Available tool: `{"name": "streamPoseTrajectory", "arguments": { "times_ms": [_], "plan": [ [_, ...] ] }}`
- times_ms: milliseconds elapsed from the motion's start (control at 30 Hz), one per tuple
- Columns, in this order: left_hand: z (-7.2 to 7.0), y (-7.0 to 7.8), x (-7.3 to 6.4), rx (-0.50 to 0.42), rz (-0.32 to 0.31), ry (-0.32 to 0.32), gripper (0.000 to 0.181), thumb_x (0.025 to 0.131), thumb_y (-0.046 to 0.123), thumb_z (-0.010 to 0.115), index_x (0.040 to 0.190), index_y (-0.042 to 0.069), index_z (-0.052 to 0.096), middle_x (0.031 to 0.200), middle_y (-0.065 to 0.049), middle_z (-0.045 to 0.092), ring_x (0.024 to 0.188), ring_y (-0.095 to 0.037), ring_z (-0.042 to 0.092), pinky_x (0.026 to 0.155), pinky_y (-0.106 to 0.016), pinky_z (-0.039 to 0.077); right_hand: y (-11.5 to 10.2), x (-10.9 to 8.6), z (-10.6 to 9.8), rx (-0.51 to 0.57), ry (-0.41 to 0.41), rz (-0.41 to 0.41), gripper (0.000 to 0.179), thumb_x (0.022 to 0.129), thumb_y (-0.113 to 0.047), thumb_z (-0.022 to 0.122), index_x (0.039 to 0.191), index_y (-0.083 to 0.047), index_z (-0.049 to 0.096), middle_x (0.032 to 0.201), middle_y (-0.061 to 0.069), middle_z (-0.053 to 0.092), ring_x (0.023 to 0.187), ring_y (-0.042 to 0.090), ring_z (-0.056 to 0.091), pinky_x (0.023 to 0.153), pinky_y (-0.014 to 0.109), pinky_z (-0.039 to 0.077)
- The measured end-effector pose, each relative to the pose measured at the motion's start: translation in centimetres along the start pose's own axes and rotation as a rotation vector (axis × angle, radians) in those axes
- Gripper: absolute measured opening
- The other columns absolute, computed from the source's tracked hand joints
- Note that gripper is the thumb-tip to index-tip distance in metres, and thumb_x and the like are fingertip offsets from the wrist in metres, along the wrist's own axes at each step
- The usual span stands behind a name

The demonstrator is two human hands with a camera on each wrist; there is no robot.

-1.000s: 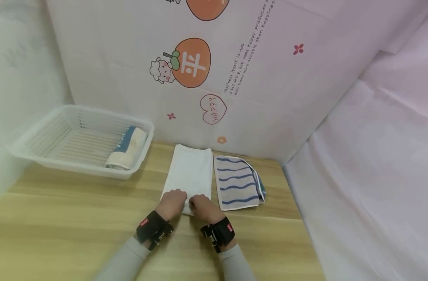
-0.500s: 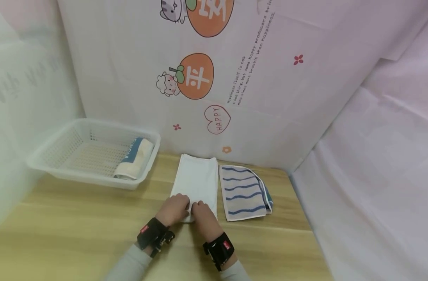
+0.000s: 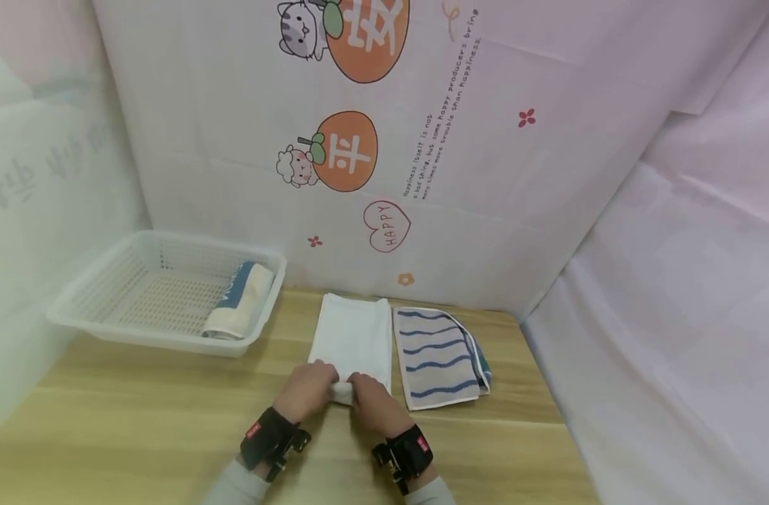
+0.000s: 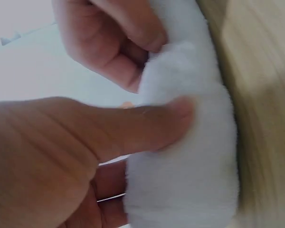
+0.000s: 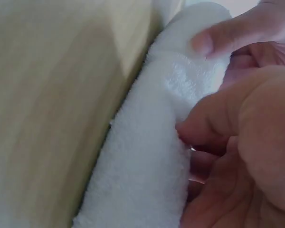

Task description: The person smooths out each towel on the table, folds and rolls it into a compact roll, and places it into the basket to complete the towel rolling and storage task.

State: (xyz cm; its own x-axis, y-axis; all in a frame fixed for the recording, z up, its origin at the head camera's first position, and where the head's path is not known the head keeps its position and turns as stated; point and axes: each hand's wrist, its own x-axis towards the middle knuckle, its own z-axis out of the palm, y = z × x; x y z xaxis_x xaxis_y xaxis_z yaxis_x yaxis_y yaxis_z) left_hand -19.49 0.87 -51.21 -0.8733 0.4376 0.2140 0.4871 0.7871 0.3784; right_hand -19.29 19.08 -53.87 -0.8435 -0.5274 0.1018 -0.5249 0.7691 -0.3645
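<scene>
A white terry towel (image 3: 352,337) lies lengthwise on the wooden table, its near end turned up into a thick roll. My left hand (image 3: 305,393) holds the left part of that roll, thumb on the near side and fingers curled behind. On the right part, my right hand (image 3: 378,405) grips in the same way. A short stretch of the roll shows between the two hands. Close up in the left wrist view, the left thumb presses into the fluffy roll (image 4: 180,185). In the right wrist view the right fingers curl behind the roll (image 5: 137,137), just above the table.
To the right lies a folded cloth with blue wavy stripes (image 3: 437,365), its right edge lifted. A white plastic basket (image 3: 163,344) at back left contains a rolled cream-and-blue towel (image 3: 240,301). Printed white sheeting (image 3: 472,245) walls off the back and sides.
The head view has tilted up, so everything sits lower. The flat part of the white towel looks shorter, and more of the roll shows between my hands, which are slightly farther apart.
</scene>
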Motion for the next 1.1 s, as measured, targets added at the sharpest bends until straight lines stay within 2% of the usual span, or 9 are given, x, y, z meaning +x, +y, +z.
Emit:
{"name": "streamPoseTrajectory", "arguments": {
  "times_ms": [167,267,400,533,600,733,833,967,1100],
  "plan": [
    [0.4,-0.5,0.1,0.000,0.012,-0.004,0.011,0.088,0.000,0.070,0.080,0.006,0.064,0.073,-0.010,0.063,0.070,-0.028,0.062,0.059,-0.044,0.052,-0.1,-0.3,-1.0,-0.071,0.144,-0.044,0.021,0.096,0.001,0.062,0.116,-0.005,0.064,0.108,0.009,0.060,0.100,0.023,0.057,0.085,0.032,0.052],
    [0.5,-0.8,0.3,-0.010,-0.001,-0.038,0.014,0.093,0.001,0.066,0.081,0.007,0.061,0.073,-0.010,0.062,0.070,-0.029,0.063,0.060,-0.045,0.053,-0.8,-0.5,-2.0,-0.100,0.195,-0.022,0.023,0.091,-0.004,0.073,0.113,-0.007,0.069,0.109,0.008,0.062,0.102,0.023,0.059,0.086,0.033,0.054],
    [0.8,-1.3,0.7,-0.048,-0.007,-0.073,0.016,0.097,0.004,0.061,0.082,0.008,0.058,0.074,-0.008,0.062,0.072,-0.028,0.063,0.063,-0.044,0.054,-1.3,-0.5,-2.5,-0.117,0.140,0.007,0.032,0.081,-0.001,0.082,0.111,-0.004,0.071,0.106,0.007,0.067,0.099,0.022,0.065,0.086,0.032,0.056],
    [0.9,-1.7,0.9,-0.107,0.005,-0.089,0.011,0.097,0.004,0.062,0.086,0.006,0.061,0.080,-0.008,0.065,0.078,-0.027,0.064,0.069,-0.044,0.054,-0.9,-0.5,-1.7,-0.137,0.128,0.008,0.035,0.078,0.004,0.082,0.110,-0.004,0.069,0.106,0.007,0.069,0.099,0.021,0.067,0.086,0.030,0.056],
    [1.0,-1.8,0.9,-0.123,0.031,-0.078,0.002,0.094,0.003,0.065,0.093,0.003,0.065,0.087,-0.011,0.068,0.084,-0.029,0.066,0.075,-0.046,0.055,-0.5,-0.6,-1.1,-0.131,0.143,-0.002,0.033,0.081,0.004,0.080,0.109,-0.005,0.067,0.105,0.007,0.069,0.097,0.021,0.067,0.084,0.031,0.056],
    [1.2,-2.0,1.1,-0.088,0.123,0.004,0.023,0.086,0.002,0.074,0.108,-0.001,0.069,0.102,-0.017,0.071,0.097,-0.035,0.065,0.087,-0.049,0.054,0.6,-0.3,-0.2,-0.089,0.182,-0.024,0.025,0.090,0.006,0.069,0.112,-0.005,0.063,0.106,0.009,0.069,0.098,0.024,0.067,0.084,0.033,0.056],
    [1.4,-2.1,1.2,-0.057,0.175,0.060,0.030,0.079,0.004,0.081,0.107,0.001,0.071,0.102,-0.015,0.071,0.097,-0.034,0.064,0.088,-0.050,0.050,1.3,-0.3,-0.2,-0.026,0.161,-0.026,0.022,0.096,0.007,0.060,0.115,-0.004,0.063,0.110,0.011,0.070,0.103,0.026,0.068,0.089,0.036,0.056],
    [1.5,-2.0,1.0,-0.057,0.194,0.040,0.028,0.075,0.008,0.085,0.100,0.005,0.075,0.096,-0.009,0.073,0.092,-0.030,0.066,0.086,-0.049,0.048,1.8,-0.3,-0.7,0.086,0.072,-0.009,0.022,0.101,0.004,0.052,0.117,-0.003,0.065,0.114,0.012,0.071,0.108,0.027,0.068,0.093,0.038,0.056],
    [1.3,-1.8,0.6,-0.092,0.157,-0.026,0.018,0.083,0.009,0.079,0.100,0.003,0.075,0.095,-0.009,0.074,0.091,-0.029,0.069,0.086,-0.047,0.053,1.7,-0.3,-1.2,0.105,0.020,-0.011,0.024,0.102,0.004,0.050,0.117,-0.004,0.067,0.114,0.010,0.071,0.108,0.023,0.068,0.093,0.035,0.055]
  ]
}}
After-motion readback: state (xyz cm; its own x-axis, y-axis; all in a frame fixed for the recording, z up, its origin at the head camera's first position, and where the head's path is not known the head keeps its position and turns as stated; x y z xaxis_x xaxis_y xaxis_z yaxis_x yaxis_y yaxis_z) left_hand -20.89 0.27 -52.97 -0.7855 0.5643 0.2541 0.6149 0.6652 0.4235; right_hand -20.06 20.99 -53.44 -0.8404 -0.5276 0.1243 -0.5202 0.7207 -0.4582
